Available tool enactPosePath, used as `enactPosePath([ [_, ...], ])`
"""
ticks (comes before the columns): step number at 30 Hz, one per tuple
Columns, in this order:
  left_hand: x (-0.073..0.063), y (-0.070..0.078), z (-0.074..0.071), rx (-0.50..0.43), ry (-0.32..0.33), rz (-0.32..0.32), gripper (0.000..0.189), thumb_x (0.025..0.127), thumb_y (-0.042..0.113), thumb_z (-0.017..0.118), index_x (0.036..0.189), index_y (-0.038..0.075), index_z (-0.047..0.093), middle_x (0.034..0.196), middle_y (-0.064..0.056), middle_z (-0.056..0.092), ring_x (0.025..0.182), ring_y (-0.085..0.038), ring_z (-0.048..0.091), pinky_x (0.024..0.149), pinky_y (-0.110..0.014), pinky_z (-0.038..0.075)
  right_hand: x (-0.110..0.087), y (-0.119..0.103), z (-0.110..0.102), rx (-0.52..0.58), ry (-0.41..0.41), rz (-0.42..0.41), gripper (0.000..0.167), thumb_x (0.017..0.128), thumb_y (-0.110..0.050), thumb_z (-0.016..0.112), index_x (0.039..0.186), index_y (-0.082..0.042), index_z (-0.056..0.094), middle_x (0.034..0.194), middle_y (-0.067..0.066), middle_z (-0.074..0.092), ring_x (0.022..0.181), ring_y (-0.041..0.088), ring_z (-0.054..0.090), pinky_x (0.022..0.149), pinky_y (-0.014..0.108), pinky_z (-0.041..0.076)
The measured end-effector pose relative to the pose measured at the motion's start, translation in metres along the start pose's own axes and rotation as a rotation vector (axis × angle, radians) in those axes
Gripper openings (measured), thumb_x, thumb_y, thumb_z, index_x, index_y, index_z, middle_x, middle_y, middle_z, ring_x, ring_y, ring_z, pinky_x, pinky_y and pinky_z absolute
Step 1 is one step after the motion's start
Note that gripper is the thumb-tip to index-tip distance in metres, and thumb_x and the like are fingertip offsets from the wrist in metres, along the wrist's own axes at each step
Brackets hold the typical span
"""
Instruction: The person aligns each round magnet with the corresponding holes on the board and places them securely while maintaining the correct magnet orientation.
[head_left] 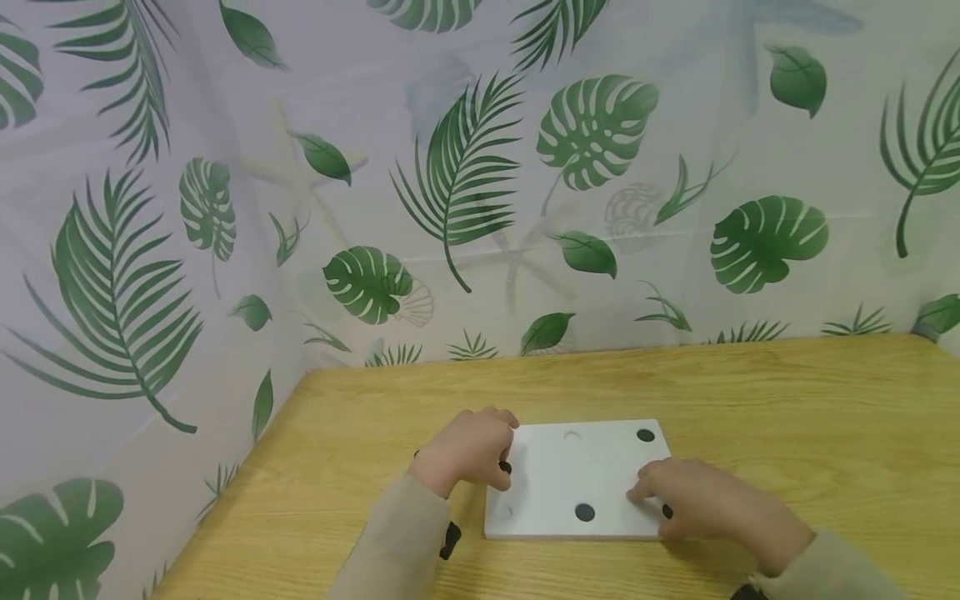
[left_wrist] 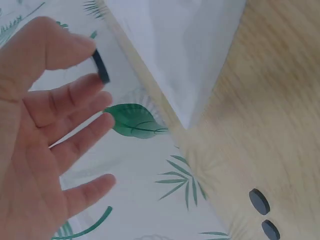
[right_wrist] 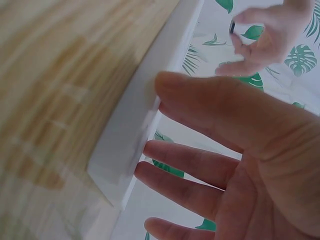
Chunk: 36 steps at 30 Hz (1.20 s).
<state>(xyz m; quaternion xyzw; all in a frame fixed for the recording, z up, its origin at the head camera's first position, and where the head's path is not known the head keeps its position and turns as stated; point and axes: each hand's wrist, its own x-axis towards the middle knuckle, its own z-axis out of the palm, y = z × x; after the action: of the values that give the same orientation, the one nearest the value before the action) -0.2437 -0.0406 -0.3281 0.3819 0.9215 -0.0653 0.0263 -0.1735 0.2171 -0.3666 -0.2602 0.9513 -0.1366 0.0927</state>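
A white rectangular board [head_left: 555,467] with round recesses lies flat before me. Black discs fill the far right recess and the near middle one. Another black disc [head_left: 667,511] shows partly under my right hand. Shallow empty recesses appear at the far middle and near left. My left hand [head_left: 468,450] is over the board's left end, pinching a black disc [left_wrist: 101,66] between thumb and index finger; the other fingers spread loosely. At the right end, my right hand [head_left: 708,500] holds the near corner, thumb against the side and fingertips at the top surface. The left hand hides the far left corner.
Two loose black discs [left_wrist: 259,201] lie on the wooden table [head_left: 360,417], left of the board. A leaf-patterned cloth [head_left: 480,317] hangs along the table's back and left edges. Dark straps show at both wrists.
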Motion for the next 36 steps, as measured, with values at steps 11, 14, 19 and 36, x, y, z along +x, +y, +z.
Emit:
enactPosePath([
  [11,0.046,-0.011,-0.002,-0.118,-0.042,-0.059,0.018,0.072,0.021,0.069,0.063,0.014,0.054,0.111,0.001,0.055,0.075,-0.01,0.049,0.055,-0.022,0.038,-0.001,-0.003,-0.001,-0.017,-0.001,0.027,0.037,0.064,-0.009,0.075,0.1,-0.006,0.066,0.102,0.007,0.058,0.097,0.027,0.054,0.082,0.041,0.041],
  [14,0.055,-0.008,-0.003,-0.118,-0.048,-0.077,0.018,0.072,0.022,0.069,0.066,0.014,0.055,0.089,0.005,0.054,0.064,-0.009,0.046,0.053,-0.022,0.038,-0.002,-0.003,-0.002,-0.017,0.004,0.02,0.037,0.064,-0.008,0.075,0.1,-0.006,0.066,0.102,0.007,0.058,0.096,0.027,0.054,0.081,0.041,0.042],
  [19,0.071,0.003,-0.008,-0.111,-0.06,-0.084,0.017,0.074,0.022,0.07,0.068,0.014,0.055,0.072,0.006,0.049,0.06,-0.01,0.045,0.053,-0.023,0.038,-0.003,-0.003,-0.002,-0.023,0.009,0.017,0.037,0.064,-0.009,0.075,0.099,-0.006,0.067,0.1,0.005,0.059,0.093,0.025,0.055,0.079,0.04,0.043],
  [36,0.107,0.035,-0.003,-0.105,-0.096,-0.126,0.017,0.076,0.02,0.07,0.068,0.014,0.056,0.071,0.005,0.05,0.066,-0.01,0.045,0.056,-0.024,0.039,-0.007,0.0,-0.005,0.017,0.0,0.004,0.037,0.064,-0.009,0.074,0.1,-0.007,0.067,0.1,0.005,0.059,0.093,0.023,0.055,0.079,0.038,0.043],
])
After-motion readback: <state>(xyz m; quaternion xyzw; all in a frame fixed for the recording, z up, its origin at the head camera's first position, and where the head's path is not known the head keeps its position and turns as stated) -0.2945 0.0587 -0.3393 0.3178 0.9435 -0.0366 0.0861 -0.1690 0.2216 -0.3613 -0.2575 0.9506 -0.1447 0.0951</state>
